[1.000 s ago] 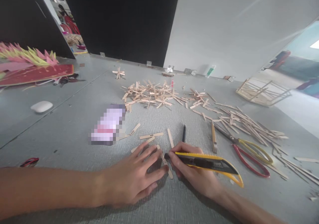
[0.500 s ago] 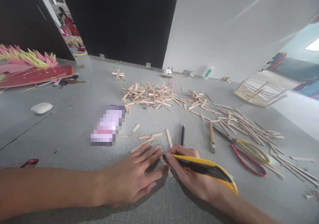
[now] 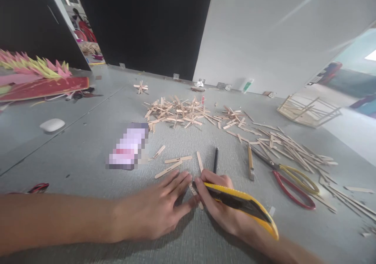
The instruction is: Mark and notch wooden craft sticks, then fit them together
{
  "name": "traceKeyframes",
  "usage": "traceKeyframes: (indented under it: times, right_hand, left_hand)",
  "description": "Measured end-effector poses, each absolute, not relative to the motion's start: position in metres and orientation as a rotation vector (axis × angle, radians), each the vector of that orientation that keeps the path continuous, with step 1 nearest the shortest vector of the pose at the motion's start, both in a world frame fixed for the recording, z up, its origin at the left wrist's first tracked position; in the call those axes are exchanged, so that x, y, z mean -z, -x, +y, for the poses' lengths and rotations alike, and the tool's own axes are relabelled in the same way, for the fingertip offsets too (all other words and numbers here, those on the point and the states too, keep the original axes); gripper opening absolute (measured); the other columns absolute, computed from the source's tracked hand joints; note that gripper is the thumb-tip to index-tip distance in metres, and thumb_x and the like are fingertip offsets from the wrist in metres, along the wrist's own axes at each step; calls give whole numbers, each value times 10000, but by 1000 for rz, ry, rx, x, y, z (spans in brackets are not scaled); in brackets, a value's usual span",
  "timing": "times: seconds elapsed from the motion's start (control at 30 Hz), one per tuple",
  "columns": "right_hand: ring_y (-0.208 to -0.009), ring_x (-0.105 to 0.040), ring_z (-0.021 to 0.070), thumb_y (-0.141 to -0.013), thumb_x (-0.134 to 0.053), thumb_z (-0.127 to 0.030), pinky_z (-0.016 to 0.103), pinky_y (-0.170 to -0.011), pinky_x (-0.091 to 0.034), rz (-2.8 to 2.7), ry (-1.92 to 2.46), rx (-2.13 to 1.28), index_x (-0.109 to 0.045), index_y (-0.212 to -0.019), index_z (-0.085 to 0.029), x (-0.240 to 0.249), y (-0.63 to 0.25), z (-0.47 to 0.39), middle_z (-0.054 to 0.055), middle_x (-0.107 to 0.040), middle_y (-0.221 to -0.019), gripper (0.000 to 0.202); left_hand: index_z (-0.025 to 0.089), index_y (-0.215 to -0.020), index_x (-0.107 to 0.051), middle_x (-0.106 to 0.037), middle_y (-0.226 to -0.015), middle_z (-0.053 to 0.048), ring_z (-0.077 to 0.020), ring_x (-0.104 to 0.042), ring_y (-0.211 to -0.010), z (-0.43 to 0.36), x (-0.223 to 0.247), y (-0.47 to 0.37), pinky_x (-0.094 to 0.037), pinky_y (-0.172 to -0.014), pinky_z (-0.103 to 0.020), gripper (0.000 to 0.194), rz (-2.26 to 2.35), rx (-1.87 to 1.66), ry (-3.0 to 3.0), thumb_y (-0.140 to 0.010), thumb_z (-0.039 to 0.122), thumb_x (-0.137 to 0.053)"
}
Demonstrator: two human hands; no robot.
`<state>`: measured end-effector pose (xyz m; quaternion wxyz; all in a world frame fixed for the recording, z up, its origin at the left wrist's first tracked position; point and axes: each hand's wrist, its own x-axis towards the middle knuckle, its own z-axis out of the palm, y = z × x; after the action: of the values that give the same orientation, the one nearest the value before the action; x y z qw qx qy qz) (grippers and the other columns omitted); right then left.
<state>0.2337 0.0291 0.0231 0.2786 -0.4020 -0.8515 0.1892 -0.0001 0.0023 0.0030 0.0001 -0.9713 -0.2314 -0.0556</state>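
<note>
My right hand [image 3: 225, 205] grips a yellow and black utility knife [image 3: 241, 201], its tip end down at a small wooden stick [image 3: 193, 189] on the grey table. Pressed on that same stick are the fingertips of my left hand [image 3: 158, 207], which lies palm down. Just beyond my hands lie several loose sticks, among them one [image 3: 178, 160] lying crosswise, one slanted [image 3: 168, 169] and one near my right fingers [image 3: 199, 161]. A black pen [image 3: 216, 160] points away behind my right hand. The knife's blade is too small to make out.
A heap of sticks [image 3: 176, 113] spans the middle back. Right of my hands are a yellow-handled cutter [image 3: 250, 164], red and yellow scissors [image 3: 293, 181] and long sticks [image 3: 296, 148]. Leftward are a blurred phone [image 3: 127, 146], a white mouse [image 3: 52, 125] and a red board [image 3: 47, 88].
The rear end of the knife has tipped slightly lower and nearer. My left fingers have drawn together a little over the stick. The whole view has shifted slightly.
</note>
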Motion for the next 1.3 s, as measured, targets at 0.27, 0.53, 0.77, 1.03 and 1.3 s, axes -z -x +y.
traceKeyframes:
  times: [0.27,0.53,0.77,1.03,1.3]
  right_hand:
    - [-444,-432,131,-1080,-398,-301,328,-507,-406,-2216,1121,-765,-319,-727,-270,-3,-232,30,-73,-392,-548,363]
    - [-478,-483,138,-1077,-376,-323,358,-588,-399,-2261,1136,-830,-354,-713,-263,-6,-233,29,-73,-433,-565,370]
    - [-580,-490,162,-1051,-391,-339,374,-643,-400,-2298,1206,-780,-401,-707,-255,-4,-237,30,-36,-499,-665,354]
    - [-677,-559,154,-1084,-419,-460,355,-736,-423,-2221,1317,-792,-465,-764,-243,7,-244,32,-42,-584,-724,390]
    - [-676,-567,157,-1073,-446,-486,372,-760,-432,-2216,1303,-817,-477,-780,-246,8,-243,31,-58,-575,-710,380]
  left_hand:
    - [69,-1572,-297,-346,-1593,-330,-447,-291,-1517,0,0,-1,-276,-1247,-567,614,-761,129,3027,-1040,273,-527]
    - [75,-1578,-272,-321,-1603,-334,-459,-252,-1527,-1,1,-1,-261,-1238,-605,629,-774,98,3034,-1034,268,-523]
    - [74,-1555,-341,-312,-1608,-332,-473,-271,-1518,0,3,0,-281,-1220,-632,584,-761,181,3062,-1028,233,-538]
    - [92,-1565,-349,-363,-1594,-313,-459,-345,-1495,0,0,2,-331,-1201,-610,601,-741,232,3037,-1037,292,-553]
    - [85,-1574,-337,-401,-1578,-305,-453,-370,-1485,1,0,-1,-355,-1187,-613,603,-749,248,3024,-1045,294,-534]
